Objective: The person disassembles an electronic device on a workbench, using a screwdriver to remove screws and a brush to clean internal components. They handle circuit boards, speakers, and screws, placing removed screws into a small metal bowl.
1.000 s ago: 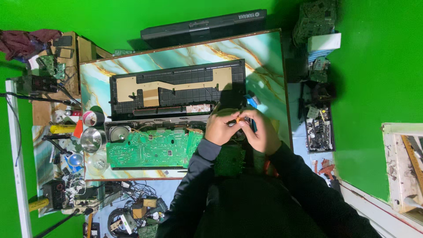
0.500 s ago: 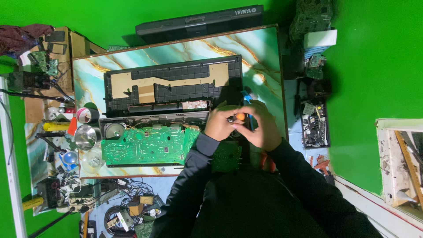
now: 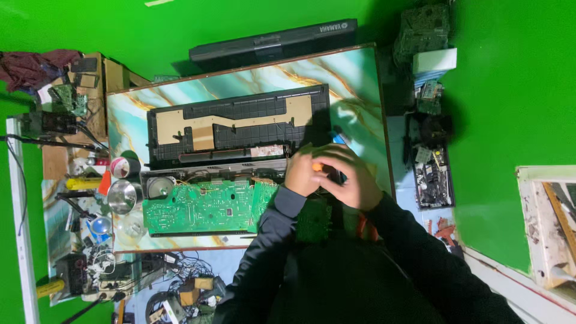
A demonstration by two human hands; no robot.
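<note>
Centrally, from the head view: left hand [image 3: 305, 174] and right hand [image 3: 354, 183] pressed together, both grips clamped on one orange-handled tool [image 3: 316, 167], right of frame centre. Beneath, marbled worktop [image 3: 360, 78] bearing one opened black keyboard casing [image 3: 240, 123], two green circuit boards [image 3: 201, 207]. At left: one steel bowl [image 3: 122, 195], contents unclear.

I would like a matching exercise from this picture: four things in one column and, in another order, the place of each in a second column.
Things:
1. green circuit board
2. tape roll
3. orange-handled tool
4. black keyboard

Places:
A. in the hands
B. beyond the table's far edge
C. on the table, left of the left hand
D. by the table's left edge, above the metal bowl

Pairs: 1-C, 2-D, 3-A, 4-B
</note>
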